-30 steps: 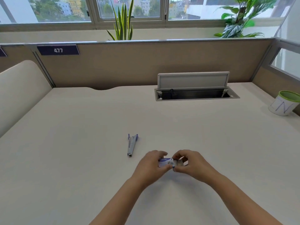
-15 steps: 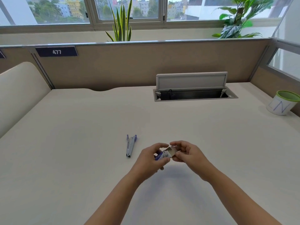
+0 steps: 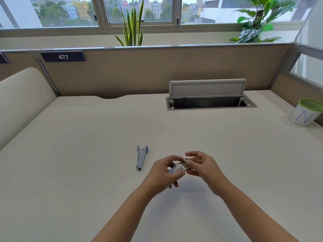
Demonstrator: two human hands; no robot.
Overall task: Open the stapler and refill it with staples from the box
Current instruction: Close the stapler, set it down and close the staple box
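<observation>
Two hands at staple box (image 3: 176,169), left hand (image 3: 164,173) gripping it, right hand (image 3: 201,165) pinching flap, stapler (image 3: 141,158) nearby

A single head-worn wide-angle camera looked forward and down across the desk (image 3: 87,172), close above the hands, facing the partition (image 3: 157,70) and the windows (image 3: 139,9).
</observation>
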